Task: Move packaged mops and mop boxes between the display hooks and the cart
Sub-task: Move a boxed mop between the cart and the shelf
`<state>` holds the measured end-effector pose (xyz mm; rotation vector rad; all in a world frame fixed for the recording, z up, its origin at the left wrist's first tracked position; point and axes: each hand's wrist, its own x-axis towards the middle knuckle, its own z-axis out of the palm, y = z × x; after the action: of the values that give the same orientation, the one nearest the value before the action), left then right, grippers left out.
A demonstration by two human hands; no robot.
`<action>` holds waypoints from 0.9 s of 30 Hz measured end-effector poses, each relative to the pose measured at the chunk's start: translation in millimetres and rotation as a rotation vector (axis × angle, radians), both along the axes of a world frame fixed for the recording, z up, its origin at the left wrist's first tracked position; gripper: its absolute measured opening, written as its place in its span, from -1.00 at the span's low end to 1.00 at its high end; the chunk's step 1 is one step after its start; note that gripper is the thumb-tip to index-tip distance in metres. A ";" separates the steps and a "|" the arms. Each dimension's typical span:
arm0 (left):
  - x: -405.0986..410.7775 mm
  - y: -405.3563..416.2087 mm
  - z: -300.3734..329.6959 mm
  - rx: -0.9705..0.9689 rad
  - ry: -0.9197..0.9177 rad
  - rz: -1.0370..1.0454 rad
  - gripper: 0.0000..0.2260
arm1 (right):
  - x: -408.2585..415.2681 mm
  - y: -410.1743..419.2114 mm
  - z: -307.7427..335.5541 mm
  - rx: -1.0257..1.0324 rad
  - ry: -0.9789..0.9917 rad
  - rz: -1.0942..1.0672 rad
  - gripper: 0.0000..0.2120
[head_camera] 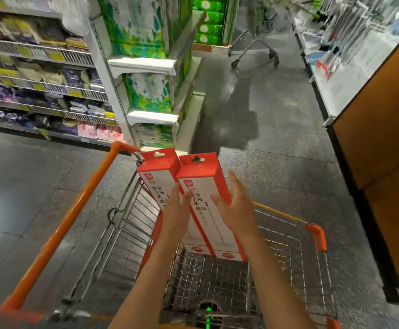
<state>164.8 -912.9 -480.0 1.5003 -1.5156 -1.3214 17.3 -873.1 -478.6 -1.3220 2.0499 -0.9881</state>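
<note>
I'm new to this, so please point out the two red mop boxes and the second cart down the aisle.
left mop box [156, 173]: head view, red upper front.
right mop box [199, 170]: head view, red upper front.
far cart [255, 47]: head view, lower frame.

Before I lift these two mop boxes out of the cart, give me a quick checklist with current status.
1. Left hand on the left box: ok, open fingers touch it.
2. Right hand on the right box: ok, flat against its side.
3. Firm grip on either box: not ok, no fingers curled.
4. Boxes upright in the cart: ok, leaning slightly.
5. Hang holes at the top intact: ok.
6. Display hooks in reach: cannot tell.
</note>
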 end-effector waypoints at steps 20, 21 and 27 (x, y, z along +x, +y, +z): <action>-12.5 -61.6 -79.8 0.086 0.151 0.134 -0.43 | -23.3 -83.3 -83.1 -0.054 -0.360 -0.144 -0.22; -11.9 -61.0 -79.9 0.087 0.150 0.122 -0.43 | -21.9 -76.2 -82.0 -0.077 -0.378 -0.152 -0.23; -13.7 -52.7 -72.0 0.057 0.227 -0.080 -0.40 | -17.8 -26.3 -54.2 -0.204 -0.433 -0.290 -0.26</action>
<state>151.1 -965.6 -552.0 1.2856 -1.4144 -1.5372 -0.4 -899.4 -532.8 -0.8136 1.8651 -1.4982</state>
